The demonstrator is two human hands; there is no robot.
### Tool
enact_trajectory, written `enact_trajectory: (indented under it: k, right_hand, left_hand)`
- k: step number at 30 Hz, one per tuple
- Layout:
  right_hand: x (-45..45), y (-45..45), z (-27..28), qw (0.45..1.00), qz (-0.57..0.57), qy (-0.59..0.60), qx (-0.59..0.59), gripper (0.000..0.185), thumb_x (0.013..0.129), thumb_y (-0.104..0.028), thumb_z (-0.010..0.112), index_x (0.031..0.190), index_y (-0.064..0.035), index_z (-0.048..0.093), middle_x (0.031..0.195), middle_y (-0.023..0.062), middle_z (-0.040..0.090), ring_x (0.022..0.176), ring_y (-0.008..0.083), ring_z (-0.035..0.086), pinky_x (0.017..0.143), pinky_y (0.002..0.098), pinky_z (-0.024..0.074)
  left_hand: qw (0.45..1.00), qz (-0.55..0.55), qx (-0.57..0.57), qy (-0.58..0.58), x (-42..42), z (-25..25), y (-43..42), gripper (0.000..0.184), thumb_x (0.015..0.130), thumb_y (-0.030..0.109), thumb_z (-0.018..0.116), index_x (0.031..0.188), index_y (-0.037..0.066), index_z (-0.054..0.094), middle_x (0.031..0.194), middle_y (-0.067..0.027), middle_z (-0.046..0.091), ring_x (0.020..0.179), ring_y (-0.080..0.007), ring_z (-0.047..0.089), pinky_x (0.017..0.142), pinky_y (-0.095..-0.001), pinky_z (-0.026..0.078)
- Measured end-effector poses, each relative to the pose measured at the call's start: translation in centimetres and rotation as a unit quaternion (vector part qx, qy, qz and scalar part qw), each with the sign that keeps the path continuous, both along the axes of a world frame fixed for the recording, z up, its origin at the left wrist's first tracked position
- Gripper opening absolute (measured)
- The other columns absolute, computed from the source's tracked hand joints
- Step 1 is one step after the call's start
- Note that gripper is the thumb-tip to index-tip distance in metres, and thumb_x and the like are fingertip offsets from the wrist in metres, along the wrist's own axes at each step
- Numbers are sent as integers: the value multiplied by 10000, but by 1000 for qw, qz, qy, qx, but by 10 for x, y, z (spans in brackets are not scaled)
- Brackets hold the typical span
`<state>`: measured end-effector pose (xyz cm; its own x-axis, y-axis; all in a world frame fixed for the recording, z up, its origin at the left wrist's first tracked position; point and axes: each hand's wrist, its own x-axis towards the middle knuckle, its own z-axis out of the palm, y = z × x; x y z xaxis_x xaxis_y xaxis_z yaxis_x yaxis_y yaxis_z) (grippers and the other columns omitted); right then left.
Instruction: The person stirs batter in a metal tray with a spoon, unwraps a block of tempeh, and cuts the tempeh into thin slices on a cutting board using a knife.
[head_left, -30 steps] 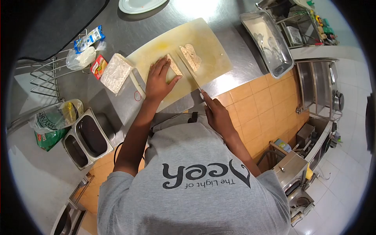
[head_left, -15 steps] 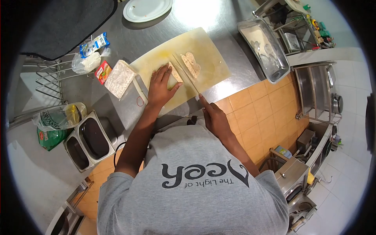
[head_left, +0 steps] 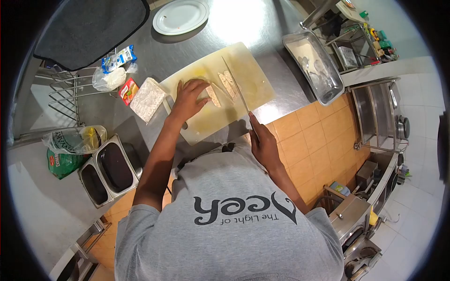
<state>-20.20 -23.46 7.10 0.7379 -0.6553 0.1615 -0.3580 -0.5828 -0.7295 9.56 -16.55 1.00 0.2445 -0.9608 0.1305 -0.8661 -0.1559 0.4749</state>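
We clench long metal knife point(head_left: 242, 96) in right hand point(head_left: 265, 144) for control; left hand point(head_left: 189, 99) grasps pale speckled block point(head_left: 213, 97), likely steadying it.

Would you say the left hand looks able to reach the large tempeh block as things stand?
Probably yes: the tempeh block lies just beside the cutting board, near the left hand, with nothing tall between them, and the knife is away in the right hand.

The steel counter point(head_left: 187, 56) carries a cutting board point(head_left: 255, 75) along its near edge, a pale block point(head_left: 147, 100) and red packet point(head_left: 128, 92) toward the left, a white plate point(head_left: 181, 18) farther back, and a metal tray point(head_left: 330, 92) at the right edge.
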Motion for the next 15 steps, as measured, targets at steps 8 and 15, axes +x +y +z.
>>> enact_trajectory:
  k: [8, 15]
  right_hand:
    - [0, 0, -4, 999, 31, 12, 17, 608, 920, -25, 593, 1492, -160, 436, 809, 183, 592, 699, 352, 612, 650, 448, 495]
    - [3, 17, 3, 993, 54, 103, 23, 652, 910, -46, 575, 1516, -194, 384, 842, 179, 577, 691, 382, 620, 613, 482, 523]
  left_hand:
    - [996, 71, -35, -29, -19, 10, -6, 741, 761, 455, 798, 1386, 161, 531, 1396, -70, 484, 1350, -286, 403, 1137, -630, 166]
    - [987, 132, -93, 4, -53, -14, 12, 618, 767, 398, 808, 1292, 155, 590, 1332, -47, 554, 1288, -268, 481, 1114, -592, 229]
